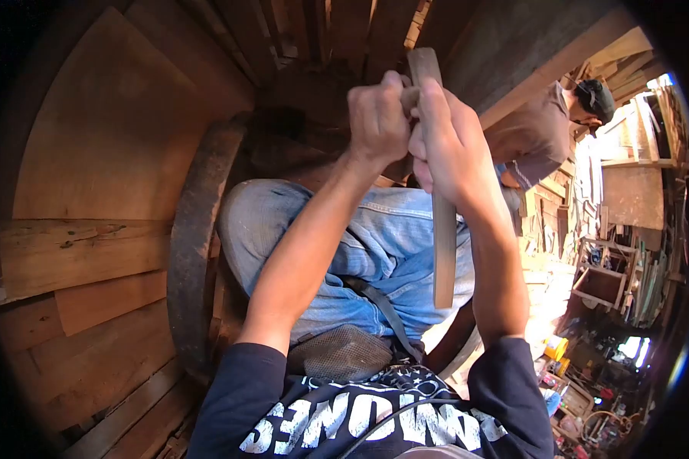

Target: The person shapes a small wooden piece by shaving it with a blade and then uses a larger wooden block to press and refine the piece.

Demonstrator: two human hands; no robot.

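Note:
A long, narrow wooden strip [444,252] stands nearly lengthwise in front of me, from above my hands down over my lap. My right hand [455,145] is wrapped round its upper part, with the fingers curled toward the left. Just left of the strip, my left hand [379,118] is closed, its knuckles up and its fingertips close to the strip. A small tan stub shows between the left fingers and the strip; I cannot tell what the left hand holds. Below the hands are my bent legs in blue jeans [367,252].
A thick curved wooden piece [195,229] rises to my left, before stacked boards [84,252]. A large plank [543,61] slants overhead on the right. A person in a cap [540,126] bends nearby at right. Wooden frames [601,283] and clutter lie beyond.

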